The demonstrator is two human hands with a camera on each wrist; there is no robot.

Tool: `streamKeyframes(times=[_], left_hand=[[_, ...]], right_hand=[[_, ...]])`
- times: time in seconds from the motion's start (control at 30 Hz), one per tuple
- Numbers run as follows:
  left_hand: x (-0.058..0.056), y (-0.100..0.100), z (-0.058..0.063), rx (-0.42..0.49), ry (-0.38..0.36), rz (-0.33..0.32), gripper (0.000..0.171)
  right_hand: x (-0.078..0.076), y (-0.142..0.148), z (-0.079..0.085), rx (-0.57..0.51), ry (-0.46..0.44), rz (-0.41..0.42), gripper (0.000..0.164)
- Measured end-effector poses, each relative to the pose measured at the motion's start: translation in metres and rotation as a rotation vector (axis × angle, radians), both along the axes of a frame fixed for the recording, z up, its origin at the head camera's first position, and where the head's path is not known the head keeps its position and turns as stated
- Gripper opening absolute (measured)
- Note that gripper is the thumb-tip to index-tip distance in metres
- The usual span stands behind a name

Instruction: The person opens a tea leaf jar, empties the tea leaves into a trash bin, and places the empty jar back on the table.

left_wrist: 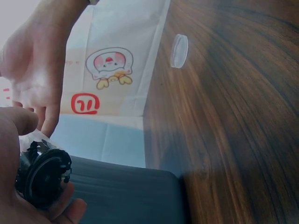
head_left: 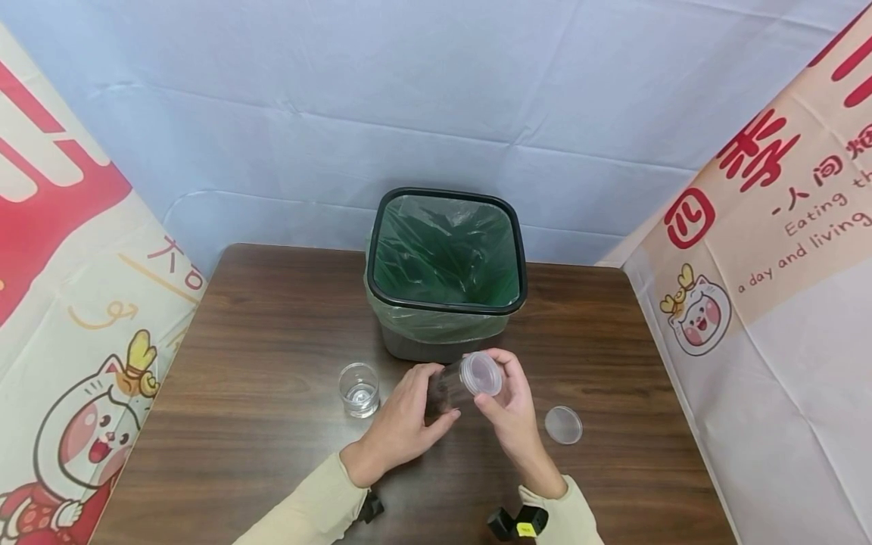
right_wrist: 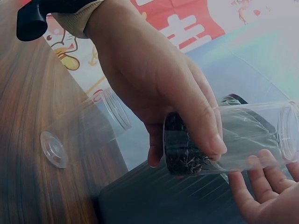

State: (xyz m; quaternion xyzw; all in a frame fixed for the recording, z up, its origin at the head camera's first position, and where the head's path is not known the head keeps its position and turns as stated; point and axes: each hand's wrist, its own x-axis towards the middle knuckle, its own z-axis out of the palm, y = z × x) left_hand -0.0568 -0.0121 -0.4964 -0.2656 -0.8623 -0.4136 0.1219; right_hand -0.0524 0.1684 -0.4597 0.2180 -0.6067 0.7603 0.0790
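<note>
My left hand (head_left: 407, 418) grips the lower end of a clear plastic jar (head_left: 451, 387), which lies tilted on its side in the air. Dark, dry, leaf-like bits (right_wrist: 184, 149) are gathered at the jar's base. A translucent round lid (head_left: 481, 374) seems to cover its other end. There, my right hand (head_left: 512, 409) holds the jar, thumb on the near side and fingers around the far side. In the right wrist view, its fingertips touch the jar's wall. To the left of my left hand, a second clear jar (head_left: 359, 390) stands upright on the table.
A dark bin (head_left: 446, 347) lined with a green bag (head_left: 443, 322) stands just beyond my hands at the table's back edge. A loose clear lid (head_left: 563, 425) lies flat to the right. Printed cloth (head_left: 763, 303) hangs along the sides of the wooden table (head_left: 272, 341).
</note>
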Motion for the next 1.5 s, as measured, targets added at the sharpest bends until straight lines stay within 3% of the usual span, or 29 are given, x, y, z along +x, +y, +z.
streamKeyframes(times=[0.37, 0.63, 0.97, 1.5], left_hand=[[-0.0002, -0.0001, 0.0003, 0.007, 0.012, 0.001, 0.059], [0.0002, -0.0005, 0.0009, 0.002, 0.0, -0.008, 0.058], [-0.0003, -0.0008, 0.0008, -0.01, -0.013, -0.009, 0.059], [-0.0001, -0.0014, 0.0002, -0.003, -0.003, -0.008, 0.059]], right_hand=[[-0.0003, 0.0012, 0.0012, 0.052, 0.004, -0.003, 0.056], [-0.0003, 0.0019, -0.0005, 0.045, -0.001, 0.004, 0.07], [-0.0009, 0.0022, -0.0021, 0.04, -0.009, -0.011, 0.058], [-0.0014, 0.0018, -0.0026, 0.061, 0.006, -0.012, 0.057]])
